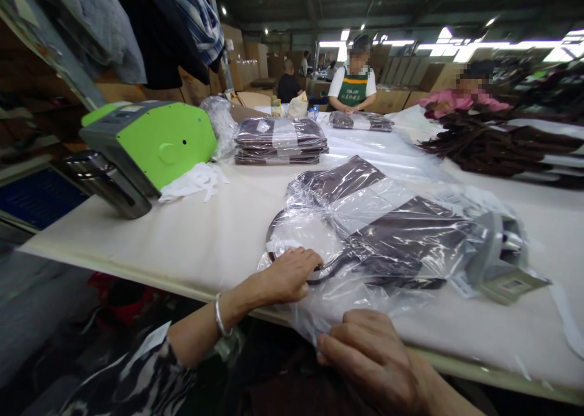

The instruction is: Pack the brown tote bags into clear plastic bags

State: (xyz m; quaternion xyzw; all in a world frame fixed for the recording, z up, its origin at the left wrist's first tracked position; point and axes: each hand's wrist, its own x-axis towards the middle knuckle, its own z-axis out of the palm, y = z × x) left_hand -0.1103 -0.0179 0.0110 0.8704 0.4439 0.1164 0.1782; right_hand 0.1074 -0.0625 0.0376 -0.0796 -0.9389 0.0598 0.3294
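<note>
A brown folded garment [406, 233] with a pale paper band lies on the table in a clear plastic bag [319, 306]. Its dark strap [274, 221] forms a loop at the left end. At the near part of that loop is my left hand [289, 276], fingers curled in and closed on the strap; the fingertips are partly hidden. My right hand [371, 355] is closed in a fist on the bag's loose near edge, which is bunched over the table's front edge. Against the far right end of the bag stands a grey tape dispenser [502, 264].
To the left stand a green and grey machine [168, 136], a steel flask [112, 185] and white cloth strips [194, 182]. Bagged brown packs [280, 139] are stacked at the back. A brown garment pile [515, 142] lies at right. Co-workers [353, 84] stand across the table [182, 239].
</note>
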